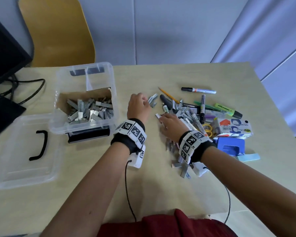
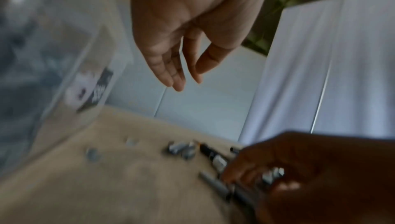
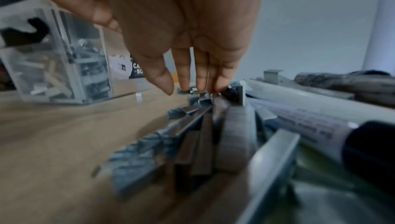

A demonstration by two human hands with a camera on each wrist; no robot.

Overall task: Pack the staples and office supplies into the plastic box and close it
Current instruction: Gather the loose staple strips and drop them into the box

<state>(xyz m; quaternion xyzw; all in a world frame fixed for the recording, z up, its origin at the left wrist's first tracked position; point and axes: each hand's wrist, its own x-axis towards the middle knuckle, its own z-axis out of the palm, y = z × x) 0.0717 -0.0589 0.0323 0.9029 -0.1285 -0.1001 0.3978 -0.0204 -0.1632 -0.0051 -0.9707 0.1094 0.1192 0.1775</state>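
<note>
The clear plastic box (image 1: 115,101) stands open at the table's left, about half full of staple strips (image 1: 91,110). Its lid (image 1: 24,151) lies flat to the left of it. My left hand (image 1: 146,102) hovers to the right of the box, just beside a few loose staple strips (image 1: 152,100). In the left wrist view the left hand (image 2: 186,78) hangs relaxed and holds nothing. My right hand (image 1: 162,119) rests on the staple pile (image 1: 183,113). In the right wrist view its straight fingers (image 3: 200,75) touch the staples (image 3: 192,134).
Right of the hands lie markers (image 1: 198,91), a pencil (image 1: 168,95), a green highlighter (image 1: 228,110), yellow scissors (image 1: 207,130), a tape box (image 1: 234,127) and a blue hole punch (image 1: 231,147). A yellow chair (image 1: 58,31) stands behind the table. A dark monitor (image 1: 3,57) with cables is at left.
</note>
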